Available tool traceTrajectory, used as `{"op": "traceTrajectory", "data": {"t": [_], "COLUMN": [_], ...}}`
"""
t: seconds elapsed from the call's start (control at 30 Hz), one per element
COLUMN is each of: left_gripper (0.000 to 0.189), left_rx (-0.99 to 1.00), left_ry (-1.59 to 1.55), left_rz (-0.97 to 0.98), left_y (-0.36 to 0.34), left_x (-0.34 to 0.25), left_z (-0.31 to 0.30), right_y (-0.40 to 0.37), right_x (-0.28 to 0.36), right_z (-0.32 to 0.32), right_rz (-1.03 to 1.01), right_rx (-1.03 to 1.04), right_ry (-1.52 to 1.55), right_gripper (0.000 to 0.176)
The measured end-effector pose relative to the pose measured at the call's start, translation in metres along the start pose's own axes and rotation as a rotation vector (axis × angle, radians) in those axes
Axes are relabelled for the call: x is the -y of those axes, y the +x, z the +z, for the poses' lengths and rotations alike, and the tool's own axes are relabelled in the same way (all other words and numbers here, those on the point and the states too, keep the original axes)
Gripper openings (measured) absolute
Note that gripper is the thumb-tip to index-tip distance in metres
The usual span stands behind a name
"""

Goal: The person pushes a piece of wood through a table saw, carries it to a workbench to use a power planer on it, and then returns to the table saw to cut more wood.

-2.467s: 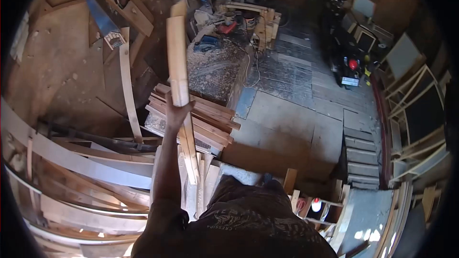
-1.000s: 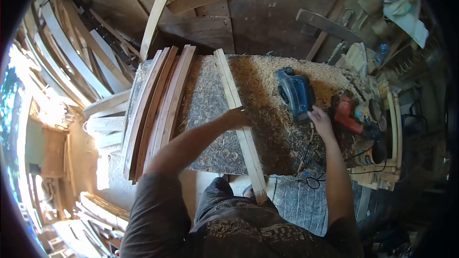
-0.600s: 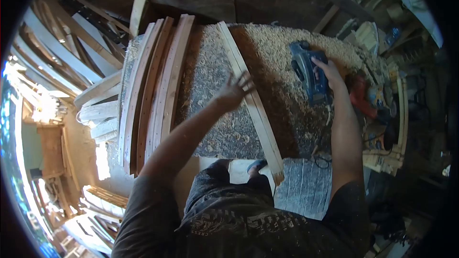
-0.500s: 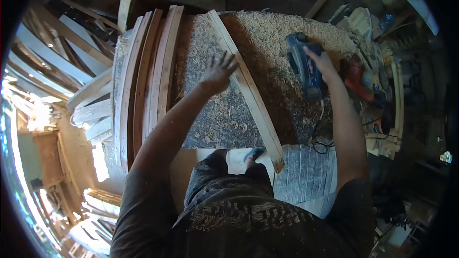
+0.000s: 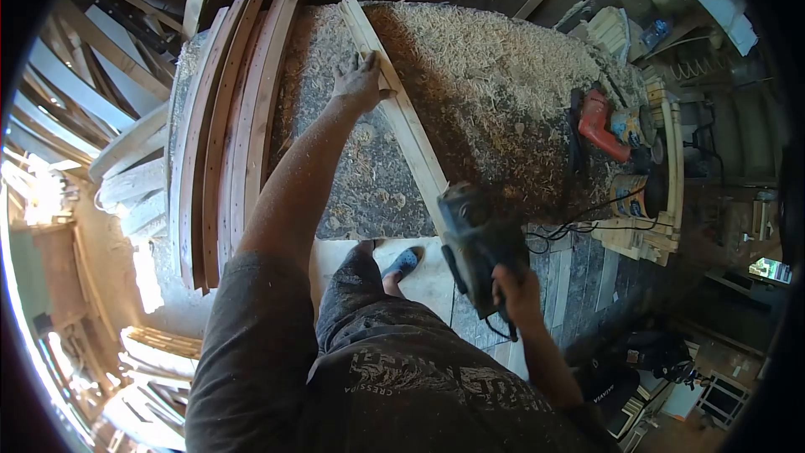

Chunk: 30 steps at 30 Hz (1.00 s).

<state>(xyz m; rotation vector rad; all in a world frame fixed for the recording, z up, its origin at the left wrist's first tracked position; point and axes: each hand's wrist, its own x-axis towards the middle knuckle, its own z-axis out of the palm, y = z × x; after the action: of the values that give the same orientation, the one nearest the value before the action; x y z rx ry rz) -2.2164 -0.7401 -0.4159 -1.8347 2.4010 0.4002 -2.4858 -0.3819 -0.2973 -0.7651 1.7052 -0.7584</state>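
Note:
A long pale wooden strip (image 5: 407, 122) lies slanted across the workbench (image 5: 369, 172). My left hand (image 5: 359, 84) rests on its upper part, fingers spread, the thumb side against the wood. Near the strip's lower end, at the bench's front edge, my right hand (image 5: 518, 294) grips the handle of a dark power planer (image 5: 478, 239). The planer's front is over or against the strip, hiding its end; whether it touches the wood I cannot tell. Slight blur covers the tool.
Several long curved wooden pieces (image 5: 267, 88) lie side by side on the bench's left. Wood shavings (image 5: 503, 59) cover the back. A red power tool (image 5: 599, 126) lies at the right, with black cable (image 5: 579, 228) along the front edge. More curved wood (image 5: 134, 147) is stacked left.
The planer in my right hand has come from the back right of the bench down to the strip's near end. My left hand has shifted slightly up along the strip. The view has moved slightly.

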Motion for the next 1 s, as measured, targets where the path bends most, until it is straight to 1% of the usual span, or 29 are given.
{"op": "traceTrajectory", "data": {"t": [0.13, 0.2, 0.33, 0.47, 0.5, 0.53, 0.6, 0.63, 0.67, 0.73, 0.77, 0.83, 0.87, 0.93, 1.0], "left_gripper": [0.098, 0.098, 0.098, 0.095, 0.082, 0.082, 0.069, 0.058, 0.058, 0.050, 0.046, 0.039, 0.036, 0.030, 0.027], "left_rx": [-0.004, 0.012, 0.024, 0.029, -0.022, -0.024, 0.015, -0.109, -0.115, -0.487, -0.537, -0.612, -0.639, -0.627, -0.597], "left_ry": [-0.022, -0.008, -0.001, -0.037, -0.067, -0.066, -0.294, -0.392, -0.391, -0.562, -0.566, -0.575, -0.579, -0.649, -0.665], "left_rz": [-0.011, -0.014, -0.012, 0.012, 0.023, 0.017, 0.068, 0.106, 0.102, -0.037, -0.062, -0.104, -0.119, -0.177, -0.193], "left_y": [0.001, 0.002, 0.006, 0.005, 0.006, 0.006, 0.010, 0.000, -0.008, -0.016, -0.030, -0.066, -0.084, -0.119, -0.150], "left_x": [-0.002, -0.003, -0.006, -0.002, 0.001, 0.007, 0.023, 0.032, 0.041, 0.063, 0.071, 0.081, 0.083, 0.084, 0.077], "left_z": [-0.003, -0.005, -0.008, -0.012, -0.009, -0.009, -0.015, -0.019, -0.014, 0.010, 0.013, 0.027, 0.034, 0.044, 0.050], "right_y": [-0.032, -0.036, -0.019, 0.022, 0.037, 0.050, 0.077, 0.090, 0.102, 0.129, 0.145, 0.178, 0.193, 0.221, 0.250], "right_x": [-0.033, -0.036, -0.012, 0.024, 0.030, 0.038, 0.065, 0.079, 0.092, 0.120, 0.131, 0.150, 0.162, 0.184, 0.208], "right_z": [0.005, 0.008, 0.021, 0.056, 0.064, 0.073, 0.095, 0.104, 0.113, 0.128, 0.137, 0.153, 0.161, 0.181, 0.200], "right_rz": [0.015, -0.121, -0.031, -0.058, -0.102, -0.147, -0.184, -0.212, -0.217, -0.157, -0.164, -0.195, -0.203, -0.223, -0.253], "right_rx": [0.041, 0.047, 0.050, 0.034, 0.025, 0.017, 0.006, -0.009, -0.005, 0.012, 0.019, 0.025, 0.031, 0.018, 0.036], "right_ry": [-0.045, -0.096, -0.125, -0.089, -0.098, -0.107, -0.099, -0.092, -0.093, -0.110, -0.111, -0.169, -0.172, -0.190, -0.179], "right_gripper": [0.028, 0.030, 0.032, 0.037, 0.036, 0.036, 0.037, 0.039, 0.039, 0.046, 0.046, 0.056, 0.056, 0.063, 0.065]}}
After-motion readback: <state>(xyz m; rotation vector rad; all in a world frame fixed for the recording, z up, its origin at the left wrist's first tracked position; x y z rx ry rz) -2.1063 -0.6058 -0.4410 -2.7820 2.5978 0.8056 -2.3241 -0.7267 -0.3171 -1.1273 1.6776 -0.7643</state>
